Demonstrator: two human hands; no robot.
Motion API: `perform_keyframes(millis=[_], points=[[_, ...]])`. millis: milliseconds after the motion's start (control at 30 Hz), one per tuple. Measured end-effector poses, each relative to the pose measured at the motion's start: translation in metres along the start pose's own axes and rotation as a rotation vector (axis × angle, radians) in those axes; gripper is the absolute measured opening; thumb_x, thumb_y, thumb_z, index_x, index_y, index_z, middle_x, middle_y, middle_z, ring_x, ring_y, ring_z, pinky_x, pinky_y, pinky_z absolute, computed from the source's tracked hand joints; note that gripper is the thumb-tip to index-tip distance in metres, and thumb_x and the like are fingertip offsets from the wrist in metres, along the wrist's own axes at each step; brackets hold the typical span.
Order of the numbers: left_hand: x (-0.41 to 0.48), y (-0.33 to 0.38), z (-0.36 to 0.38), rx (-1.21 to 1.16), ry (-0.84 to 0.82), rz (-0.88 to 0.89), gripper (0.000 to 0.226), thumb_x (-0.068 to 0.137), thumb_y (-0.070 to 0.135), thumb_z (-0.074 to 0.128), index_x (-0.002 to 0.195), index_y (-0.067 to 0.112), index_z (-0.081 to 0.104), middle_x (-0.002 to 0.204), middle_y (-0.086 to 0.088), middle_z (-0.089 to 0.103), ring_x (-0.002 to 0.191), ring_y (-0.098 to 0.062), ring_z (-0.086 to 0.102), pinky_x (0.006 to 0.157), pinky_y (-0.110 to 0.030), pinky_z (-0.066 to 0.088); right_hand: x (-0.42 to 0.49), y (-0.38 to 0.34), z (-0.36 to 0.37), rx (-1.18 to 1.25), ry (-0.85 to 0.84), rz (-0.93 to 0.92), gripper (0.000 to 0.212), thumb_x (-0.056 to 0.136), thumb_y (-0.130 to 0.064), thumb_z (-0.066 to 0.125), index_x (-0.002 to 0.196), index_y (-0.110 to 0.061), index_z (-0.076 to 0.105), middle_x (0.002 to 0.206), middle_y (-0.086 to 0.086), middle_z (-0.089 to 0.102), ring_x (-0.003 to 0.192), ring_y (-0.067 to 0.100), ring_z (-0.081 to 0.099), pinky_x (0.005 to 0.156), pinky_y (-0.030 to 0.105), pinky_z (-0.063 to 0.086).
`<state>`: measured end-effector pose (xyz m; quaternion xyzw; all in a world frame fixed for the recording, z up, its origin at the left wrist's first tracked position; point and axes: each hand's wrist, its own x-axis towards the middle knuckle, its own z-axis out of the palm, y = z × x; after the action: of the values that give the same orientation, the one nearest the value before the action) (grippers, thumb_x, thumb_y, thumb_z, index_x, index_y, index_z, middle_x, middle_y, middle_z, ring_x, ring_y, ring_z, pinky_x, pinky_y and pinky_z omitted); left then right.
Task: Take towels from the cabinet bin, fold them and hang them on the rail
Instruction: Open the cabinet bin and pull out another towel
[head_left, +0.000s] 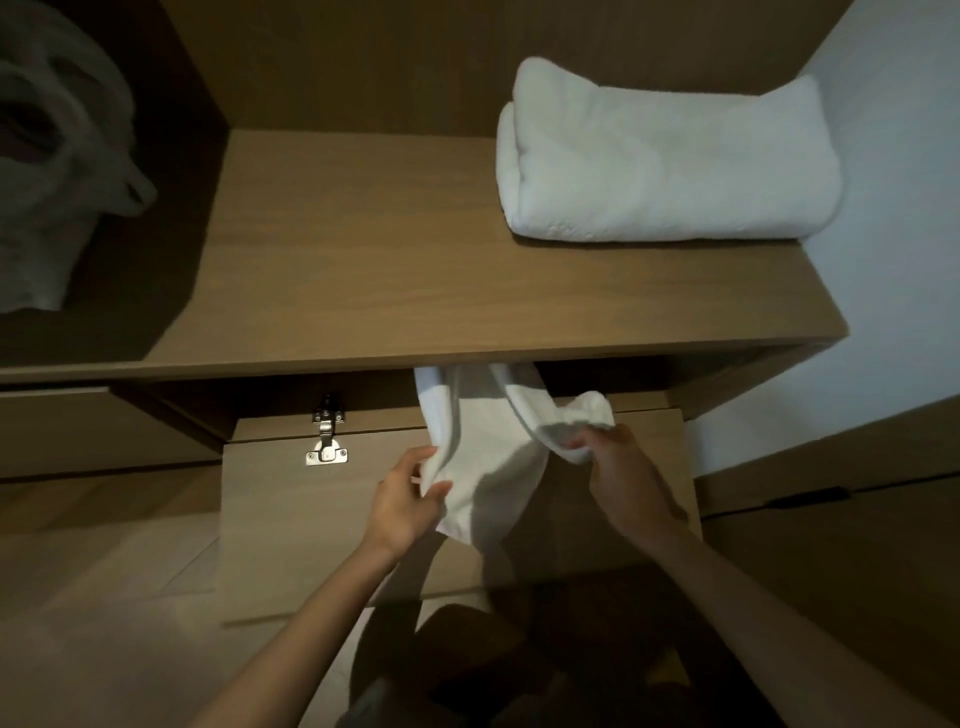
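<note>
A white towel (483, 447) hangs out of the dark cabinet opening under the wooden shelf (363, 291). My left hand (405, 499) pinches its lower left edge. My right hand (618, 467) grips a bunched part of the same towel on the right. The towel's upper end is hidden under the shelf. A second white towel (665, 161), folded thick, lies on the shelf at the right. No rail is in view.
The cabinet door (311, 525) with a metal hinge (326, 431) is swung open and down below my hands. A white plastic bag (52, 166) sits in the dark left compartment. A pale wall (893, 260) is on the right.
</note>
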<state>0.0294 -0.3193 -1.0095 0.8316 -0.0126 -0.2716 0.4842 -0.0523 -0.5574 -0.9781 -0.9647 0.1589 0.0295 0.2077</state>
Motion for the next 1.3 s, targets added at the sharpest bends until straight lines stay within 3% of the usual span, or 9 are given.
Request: perform_keyframes(millis=[167,333,467,533,633,767,867,1133,1300], points=[[-0.066,0.058,-0.042,0.0,0.083,0.001,0.031,0.089,0.01,0.066,0.12,0.011,0.061,0.096,0.005,0.059,0.075,-0.004,0.055,0.062,-0.01,0.046,-0.033,-0.042,-0.067,0.166,-0.062,0.015,0.013,0.09,-0.01,0.062,0.102,-0.012,0.065,0.104,0.001,0.063,0.1,0.014,0.053,0.079,0.01,0.035],[-0.123,0.139,-0.102,0.046,0.141,0.019,0.028,0.091,0.009,0.062,0.118,0.011,0.062,0.111,0.0,0.061,0.094,-0.017,0.059,0.08,-0.028,0.049,-0.052,-0.097,-0.171,0.242,-0.078,-0.014,0.016,0.094,-0.004,0.053,0.098,-0.012,0.066,0.097,0.002,0.065,0.091,0.014,0.052,0.079,0.024,0.039],[-0.17,0.212,-0.156,0.123,0.166,0.079,0.027,0.093,0.009,0.059,0.118,0.014,0.063,0.109,0.002,0.062,0.082,-0.007,0.056,0.07,-0.012,0.042,-0.06,-0.144,-0.269,0.229,-0.06,-0.062,0.017,0.092,-0.001,0.052,0.097,-0.012,0.064,0.096,0.003,0.065,0.09,0.014,0.055,0.083,0.028,0.045],[-0.194,0.25,-0.183,0.186,0.173,0.105,0.026,0.093,0.012,0.059,0.118,0.018,0.064,0.109,0.006,0.059,0.083,-0.006,0.052,0.069,-0.014,0.037,-0.064,-0.171,-0.322,0.222,-0.105,-0.08,0.018,0.093,-0.001,0.046,0.095,-0.013,0.06,0.09,0.003,0.061,0.081,0.015,0.053,0.077,0.032,0.047],[-0.226,0.301,-0.22,0.228,0.177,0.14,0.024,0.093,0.013,0.061,0.115,0.02,0.065,0.11,0.008,0.058,0.095,-0.006,0.052,0.083,-0.019,0.039,-0.074,-0.204,-0.396,0.241,-0.079,-0.232,0.014,0.092,-0.019,0.04,0.083,-0.025,0.05,0.076,-0.003,0.055,0.069,0.013,0.052,0.061,0.032,0.047],[-0.263,0.349,-0.255,0.255,0.191,0.17,0.022,0.091,0.013,0.062,0.111,0.02,0.067,0.109,0.006,0.063,0.095,-0.009,0.055,0.083,-0.023,0.041,-0.077,-0.237,-0.481,0.239,-0.127,-0.226,0.035,0.094,-0.005,0.044,0.079,-0.036,0.041,0.082,-0.008,0.052,0.077,0.011,0.052,0.065,0.025,0.038],[-0.285,0.371,-0.268,0.217,0.214,0.194,0.021,0.092,0.014,0.061,0.111,0.021,0.067,0.113,0.006,0.062,0.1,-0.007,0.055,0.085,-0.021,0.039,-0.081,-0.254,-0.526,0.274,-0.075,-0.189,0.033,0.099,-0.004,0.04,0.082,-0.033,0.045,0.089,-0.002,0.054,0.082,0.013,0.054,0.067,0.027,0.045],[-0.312,0.415,-0.281,0.126,0.232,0.307,0.021,0.092,0.015,0.063,0.11,0.025,0.065,0.114,0.007,0.065,0.107,-0.005,0.057,0.093,-0.025,0.047,-0.097,-0.262,-0.566,0.312,0.028,-0.16,0.027,0.097,0.0,0.035,0.092,-0.019,0.054,0.09,-0.004,0.058,0.086,0.012,0.056,0.075,0.029,0.046],[-0.315,0.444,-0.298,0.134,0.267,0.41,0.023,0.091,0.017,0.064,0.113,0.025,0.065,0.107,0.01,0.064,0.093,-0.004,0.058,0.078,-0.016,0.046,-0.094,-0.254,-0.529,0.353,-0.06,-0.095,0.036,0.095,0.008,0.035,0.081,-0.015,0.058,0.09,0.003,0.061,0.086,0.013,0.056,0.074,0.012,0.04]])
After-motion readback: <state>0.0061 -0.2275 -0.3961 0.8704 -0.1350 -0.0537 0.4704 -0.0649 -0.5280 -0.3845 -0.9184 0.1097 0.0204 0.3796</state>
